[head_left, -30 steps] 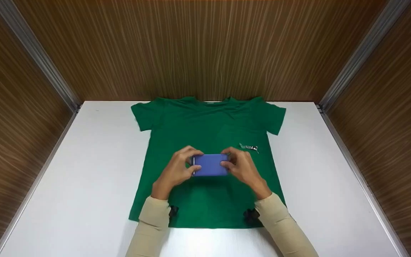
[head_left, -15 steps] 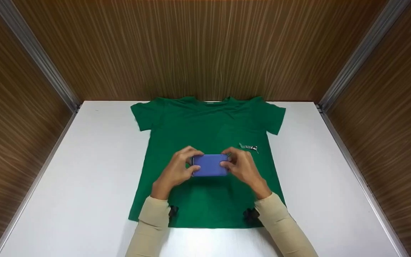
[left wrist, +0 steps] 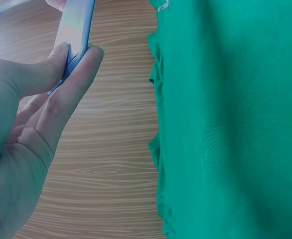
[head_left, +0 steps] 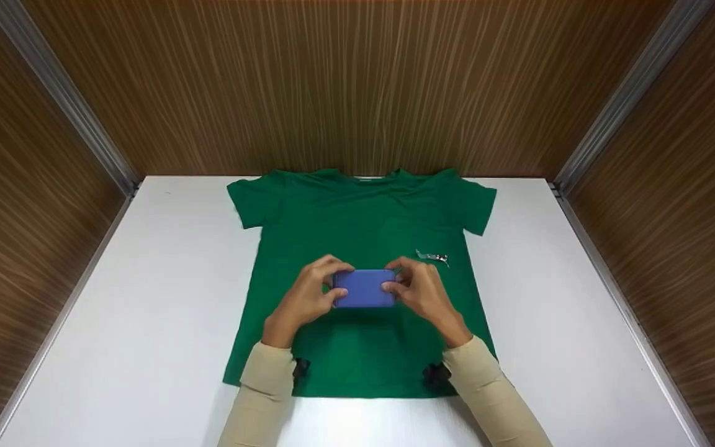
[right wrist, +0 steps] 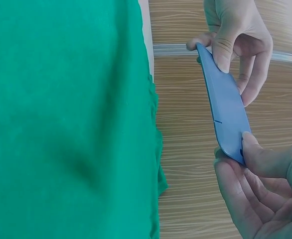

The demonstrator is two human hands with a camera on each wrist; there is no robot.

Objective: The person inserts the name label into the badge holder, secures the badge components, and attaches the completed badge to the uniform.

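Observation:
Both hands hold a flat blue phone-sized slab (head_left: 365, 288) with rounded corners, its long side running left to right above the green T-shirt (head_left: 357, 360). My left hand (head_left: 308, 292) pinches its left end, thumb on the near face and fingers behind. At the other end, my right hand (head_left: 421, 288) pinches in the same way. In the right wrist view the slab (right wrist: 223, 94) looks thin, with a short dark line across its edge. A small silvery metal item (head_left: 433, 256) lies on the shirt beyond my right hand; its kind is too small to tell.
The shirt is spread flat on a white table (head_left: 165, 298), collar at the far edge. Brown wood-grain panels (head_left: 357, 87) stand at the back and both sides, with metal rails (head_left: 624, 93) at the corners. Dark wrist mounts (head_left: 437, 375) sit by the sleeves.
The blue slab has shifted very slightly to the left, and its pale left edge shows less. Both hands keep their grip and are almost still.

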